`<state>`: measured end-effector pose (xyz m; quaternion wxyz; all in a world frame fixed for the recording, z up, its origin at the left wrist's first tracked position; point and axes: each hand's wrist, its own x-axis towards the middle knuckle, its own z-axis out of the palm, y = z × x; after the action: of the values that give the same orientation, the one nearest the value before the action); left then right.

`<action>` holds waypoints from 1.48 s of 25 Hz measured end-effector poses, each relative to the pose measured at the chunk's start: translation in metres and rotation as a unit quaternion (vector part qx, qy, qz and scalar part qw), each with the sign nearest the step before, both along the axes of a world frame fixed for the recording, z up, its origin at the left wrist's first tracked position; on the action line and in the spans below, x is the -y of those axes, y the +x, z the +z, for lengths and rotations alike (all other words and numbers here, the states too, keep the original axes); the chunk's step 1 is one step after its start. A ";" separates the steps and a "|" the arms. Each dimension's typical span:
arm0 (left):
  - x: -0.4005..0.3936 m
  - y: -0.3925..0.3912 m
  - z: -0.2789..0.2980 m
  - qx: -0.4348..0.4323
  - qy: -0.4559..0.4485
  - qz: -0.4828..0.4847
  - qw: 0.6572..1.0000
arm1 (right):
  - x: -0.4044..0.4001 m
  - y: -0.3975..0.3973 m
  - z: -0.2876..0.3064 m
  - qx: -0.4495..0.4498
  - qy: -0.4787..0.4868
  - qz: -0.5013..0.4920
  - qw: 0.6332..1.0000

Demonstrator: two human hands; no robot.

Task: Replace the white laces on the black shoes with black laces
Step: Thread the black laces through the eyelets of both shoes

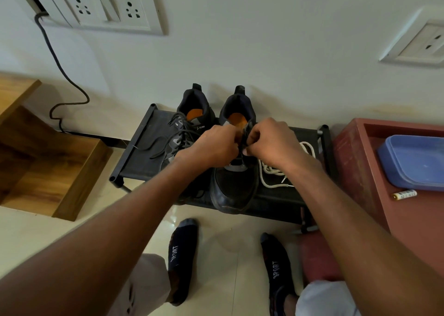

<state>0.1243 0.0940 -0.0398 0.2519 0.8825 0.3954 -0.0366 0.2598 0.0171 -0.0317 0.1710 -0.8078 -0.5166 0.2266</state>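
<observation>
Item: pair of black shoes on a low black shoe rack (144, 145) against the wall, heels at 12 o'clock, toes at 6 o'clock.

Left shoe (185, 133), at 9 o'clock of its mate: already carries a black lace (165, 142), threaded through the eyelets, loose ends trailing over the rack toward 8 o'clock. Untied, as far as can be seen.

Right shoe (234, 183): being worked on. Left hand (215, 145) and right hand (271, 142) meet over its upper eyelets, each grip narrow, pinching a dark lace end (247, 133) near the tongue.

White laces (278, 169): off the shoes, lying in a loose heap on the rack at 3 o'clock of the right shoe, just beside it.

Progress, as judged: white laces out of both shoes; one shoe re-laced; the second near its top eyelets — well past halfway. Left to do: finish the last eyelets and perhaps tie both.

Not readable: the hands cover the right shoe's eyelets, so how many rows are threaded cannot be told. Which strand each hand pinches is unclear — dark lace against dark shoe. The left forearm hides the left shoe's toe.

Also present: a blue container (415, 162) and a small battery (404, 194) on a red bench (355, 171) at 3 o'clock; socked feet on the tile floor at 6 o'clock.
</observation>
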 end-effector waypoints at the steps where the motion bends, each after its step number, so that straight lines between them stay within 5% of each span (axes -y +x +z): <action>1: 0.000 -0.003 0.002 0.001 0.020 -0.010 1.000 | -0.001 -0.003 -0.003 0.021 0.007 0.003 1.000; 5: -0.004 -0.013 0.015 0.026 0.160 0.014 0.987 | -0.003 -0.006 -0.009 0.056 0.005 -0.002 0.998; 10: -0.010 -0.020 0.022 0.006 0.098 -0.008 0.995 | -0.003 -0.003 0.000 0.054 -0.033 -0.009 0.998; 12: -0.011 -0.022 0.023 0.011 0.087 -0.010 0.996 | -0.004 0.000 0.012 -0.029 0.031 -0.075 0.996; 13: -0.013 -0.022 0.023 0.012 0.078 -0.009 0.997 | -0.004 0.001 0.024 -0.143 0.107 -0.120 0.977; 14: -0.014 -0.023 0.023 0.013 0.067 -0.008 0.998 | -0.004 0.002 0.039 -0.304 0.198 -0.152 0.919; 15: -0.015 -0.024 0.025 0.014 0.054 -0.005 0.998 | -0.002 0.006 0.054 -0.469 0.287 -0.155 0.821; 16: -0.015 -0.025 0.026 0.015 0.042 -0.004 0.999 | 0.001 0.011 0.066 -0.590 0.354 -0.137 0.713; 17: -0.015 -0.025 0.027 0.015 0.035 -0.003 0.999 | 0.002 0.016 0.071 -0.642 0.391 -0.125 0.648; 18: -0.015 -0.026 0.028 0.014 0.029 -0.004 0.999 | 0.003 0.020 0.072 -0.627 0.399 -0.130 0.657; 19: -0.015 -0.025 0.028 0.015 0.024 -0.004 1.000 | 0.003 0.022 0.067 -0.543 0.375 -0.143 0.737; 21: -0.015 -0.024 0.025 0.014 0.012 0.002 1.000 | 0.004 0.018 0.049 -0.221 0.218 -0.102 0.945; 23: -0.016 -0.022 0.022 0.012 0.010 0.006 1.000 | 0.004 0.005 0.020 0.016 0.010 0.013 1.000; 26: -0.018 -0.021 0.020 0.011 0.026 0.009 1.000 | -0.001 -0.009 0.002 0.087 -0.083 0.044 0.992; 29: -0.019 -0.018 0.016 -0.009 0.033 0.016 0.999 | -0.002 -0.005 0.005 0.028 -0.075 0.035 0.996; 32: -0.019 -0.019 0.015 0.002 0.031 0.033 0.999 | -0.006 -0.002 0.021 -0.113 0.106 -0.068 0.985; 34: -0.019 -0.020 0.016 0.005 0.024 0.035 0.999 | -0.008 0.006 0.042 -0.272 0.330 -0.171 0.888; 36: -0.019 -0.020 0.017 0.006 0.017 0.034 0.999 | -0.005 0.010 0.057 -0.493 0.393 -0.176 0.756; 37: -0.019 -0.020 0.018 0.008 0.014 0.033 0.999 | -0.002 0.010 0.058 -0.540 0.376 -0.169 0.734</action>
<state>0.1044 0.1131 -0.0219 0.2441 0.8724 0.4231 -0.0156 0.2696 0.0194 0.0266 0.7465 -0.4934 -0.2360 0.3789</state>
